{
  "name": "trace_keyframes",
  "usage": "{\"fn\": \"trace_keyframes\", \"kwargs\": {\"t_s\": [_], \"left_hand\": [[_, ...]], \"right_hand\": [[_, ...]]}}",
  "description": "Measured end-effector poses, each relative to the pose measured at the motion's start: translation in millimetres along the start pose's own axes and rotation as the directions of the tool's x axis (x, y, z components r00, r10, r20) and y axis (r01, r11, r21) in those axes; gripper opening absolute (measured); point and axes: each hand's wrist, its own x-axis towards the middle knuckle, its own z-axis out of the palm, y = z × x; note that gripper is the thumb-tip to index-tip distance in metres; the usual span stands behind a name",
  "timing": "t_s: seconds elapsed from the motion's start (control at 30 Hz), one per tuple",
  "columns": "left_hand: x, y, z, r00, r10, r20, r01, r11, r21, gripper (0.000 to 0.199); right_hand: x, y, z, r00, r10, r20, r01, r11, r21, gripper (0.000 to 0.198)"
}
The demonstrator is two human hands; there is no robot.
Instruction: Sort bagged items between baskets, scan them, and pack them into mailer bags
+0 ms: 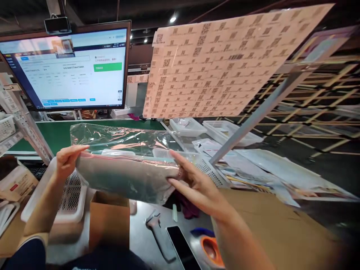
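A clear plastic bag (126, 176) with a folded grey-green item inside is stretched between my two hands, above the metal table. My left hand (67, 159) pinches its left end near the upper edge of the contents. At the right end, my right hand (195, 183) grips the bag with thumb and fingers. The bag's transparent upper part stands up unfilled above the contents. Below it are an open cardboard box (109, 221), a grey handheld scanner (159, 236) and a black-screened phone (182, 247).
A monitor (70, 71) hangs at the upper left, beside a board of printed codes (208, 67). A white basket (81, 213) stands at the left. An orange tape dispenser (210, 249), a metal post (258, 116) and stacked plastic packets (253, 168) are on the right. A green belt (53, 131) runs behind.
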Motion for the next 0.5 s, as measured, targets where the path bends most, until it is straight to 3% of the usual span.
{"fn": "trace_keyframes", "kwargs": {"t_s": [0.1,0.17,0.3,0.4,0.5], "left_hand": [[1.4,14.3,-15.2,0.937,-0.050,0.346,0.022,0.996,0.083,0.058],[-2.0,15.7,-11.9,0.882,-0.125,0.455,0.057,0.985,0.161,0.066],[-5.5,-2.7,7.8,0.877,-0.194,0.440,0.089,0.965,0.248,0.019],[3.0,-19.3,13.2,0.921,-0.206,0.331,0.106,0.949,0.296,0.019],[11.7,-27.7,9.6,0.929,-0.222,0.295,0.180,0.970,0.163,0.031]], "right_hand": [[-7.2,-13.6,-9.4,0.998,-0.037,-0.052,0.029,0.988,-0.150,0.071],[-6.8,-17.1,-12.9,0.996,-0.057,-0.071,0.037,0.965,-0.261,0.068],[9.2,-8.8,-12.5,1.000,-0.005,0.008,0.008,0.913,-0.408,0.025],[22.6,6.9,-7.5,0.997,-0.028,-0.068,-0.002,0.917,-0.398,0.023],[26.4,20.0,0.9,0.982,0.001,-0.189,-0.031,0.987,-0.155,0.033]]}}
